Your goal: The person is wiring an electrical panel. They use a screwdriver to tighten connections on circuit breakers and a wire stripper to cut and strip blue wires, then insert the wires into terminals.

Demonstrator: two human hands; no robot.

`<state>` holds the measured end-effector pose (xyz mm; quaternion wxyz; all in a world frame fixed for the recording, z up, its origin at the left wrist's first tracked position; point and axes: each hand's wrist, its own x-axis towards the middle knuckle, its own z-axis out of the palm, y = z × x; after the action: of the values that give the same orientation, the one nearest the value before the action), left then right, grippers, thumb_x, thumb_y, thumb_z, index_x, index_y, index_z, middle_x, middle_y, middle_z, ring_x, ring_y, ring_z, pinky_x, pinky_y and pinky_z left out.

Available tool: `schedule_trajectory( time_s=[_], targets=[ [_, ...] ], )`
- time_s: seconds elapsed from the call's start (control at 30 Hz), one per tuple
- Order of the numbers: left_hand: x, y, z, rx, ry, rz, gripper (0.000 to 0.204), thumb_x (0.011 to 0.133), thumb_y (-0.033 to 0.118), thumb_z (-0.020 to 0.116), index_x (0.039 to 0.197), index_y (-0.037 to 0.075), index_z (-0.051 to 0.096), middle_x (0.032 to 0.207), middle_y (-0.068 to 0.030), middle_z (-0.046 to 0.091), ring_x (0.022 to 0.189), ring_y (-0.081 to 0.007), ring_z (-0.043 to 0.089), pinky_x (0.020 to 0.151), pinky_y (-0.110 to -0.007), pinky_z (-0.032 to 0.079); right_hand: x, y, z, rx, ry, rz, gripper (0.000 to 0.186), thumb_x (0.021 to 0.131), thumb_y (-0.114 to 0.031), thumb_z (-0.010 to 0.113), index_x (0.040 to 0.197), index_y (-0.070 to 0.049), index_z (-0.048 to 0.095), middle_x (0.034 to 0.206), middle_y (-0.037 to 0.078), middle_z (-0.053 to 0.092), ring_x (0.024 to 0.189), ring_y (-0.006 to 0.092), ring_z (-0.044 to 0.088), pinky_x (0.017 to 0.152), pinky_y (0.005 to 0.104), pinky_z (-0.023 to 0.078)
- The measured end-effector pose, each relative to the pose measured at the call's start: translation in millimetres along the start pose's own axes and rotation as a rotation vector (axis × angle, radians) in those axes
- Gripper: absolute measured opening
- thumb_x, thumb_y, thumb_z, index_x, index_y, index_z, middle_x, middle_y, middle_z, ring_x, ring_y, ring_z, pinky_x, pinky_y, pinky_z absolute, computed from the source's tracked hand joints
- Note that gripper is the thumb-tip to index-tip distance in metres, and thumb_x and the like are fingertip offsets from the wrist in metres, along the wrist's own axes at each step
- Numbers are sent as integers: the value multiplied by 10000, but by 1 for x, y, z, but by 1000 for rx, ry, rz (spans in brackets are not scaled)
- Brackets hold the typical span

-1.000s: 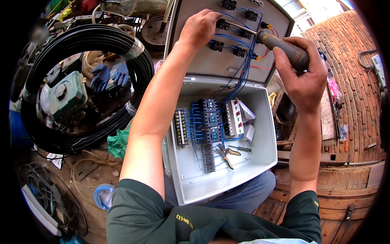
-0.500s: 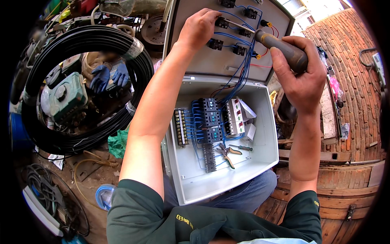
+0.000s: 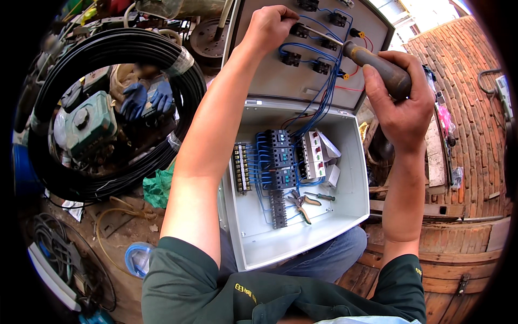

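My right hand [image 3: 402, 100] grips the thick, worn handle of a screwdriver [image 3: 382, 71]. Its shaft runs left across the open lid [image 3: 329, 89] to a black contact block [image 3: 299, 30]. Beside that block, the fingertips of my left hand [image 3: 270, 29] are pinched together; whatever they hold is too small to make out. Blue wires [image 3: 325, 89] link several such blocks on the lid and run down into the grey electrical enclosure [image 3: 297, 248] on my lap. Inside are contactors [image 3: 281, 159], a terminal strip [image 3: 241, 167] and white circuit breakers [image 3: 313, 154].
Pliers [image 3: 302, 206] and a small screwdriver [image 3: 319, 196] lie in the enclosure's bottom. To the left sit a large coil of black cable [image 3: 51, 183], blue gloves [image 3: 135, 102] and a green plastic bag [image 3: 158, 189]. Wooden boards [image 3: 453, 243] and brick paving [image 3: 458, 70] lie right.
The lid and both hands appear slightly farther right in the picture. My left hand has also risen a little. The screwdriver stays in my right hand, its tip still at the same block.
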<state>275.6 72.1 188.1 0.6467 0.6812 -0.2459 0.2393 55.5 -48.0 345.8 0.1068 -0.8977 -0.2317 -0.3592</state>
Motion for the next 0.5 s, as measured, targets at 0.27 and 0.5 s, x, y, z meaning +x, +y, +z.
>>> schedule_trajectory(
  time_s=[0.27, 0.5],
  targets=[
    [5, -1, 2, -61, 48, 7, 166, 864, 49, 711, 997, -49, 719, 860, -139, 745, 797, -181, 704, 729, -317, 563, 1, -2, 2, 13, -10, 8, 259, 826, -152, 798, 1006, -22, 665, 806, 95, 710, 693, 133, 683, 622, 262, 549],
    [9, -2, 6, -236, 24, -192, 174, 816, 63, 695, 954, -38, 726, 849, -159, 745, 780, -198, 708, 729, -331, 566, -2, -1, 1, 8, -17, 70, 268, 838, -174, 801, 1016, -23, 668, 822, 97, 715, 703, 134, 688, 643, 261, 553]
  ],
)
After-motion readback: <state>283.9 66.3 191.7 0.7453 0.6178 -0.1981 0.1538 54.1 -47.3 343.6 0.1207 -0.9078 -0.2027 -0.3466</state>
